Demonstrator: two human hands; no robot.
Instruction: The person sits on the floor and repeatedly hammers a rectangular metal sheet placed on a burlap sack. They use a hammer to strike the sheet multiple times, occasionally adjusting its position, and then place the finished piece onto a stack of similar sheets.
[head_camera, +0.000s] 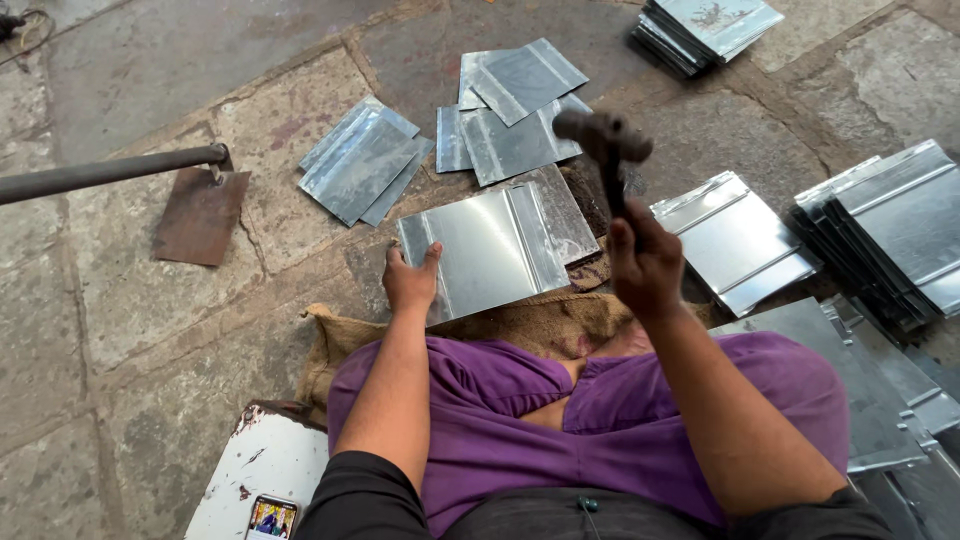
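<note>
Here the left hand (410, 280) lies flat on the near left corner of a folded metal sheet (490, 250), fingers pressed down on its edge and thumb spread to the side, pinning it to the burlap sack (540, 325) spread over the stone floor (130, 330). The sheet rests just beyond the person's knees, which are covered in purple cloth (500, 400), with a raised seam running along its right side. The right hand (645, 265) is closed tight around the handle of a hammer (605, 140), held up above the sheet with its head blurred. More metal sheets lie around: a small pile (362, 160) to the left, loose pieces (515, 110) further ahead, a single ribbed sheet (735, 240) to the right, and stacks (895, 230) at the right edge and top (705, 30). A rusty plate on a long bar (200, 210) sits well to the left. A phone (270, 520) lies on a white board (260, 470) near the left elbow.
</note>
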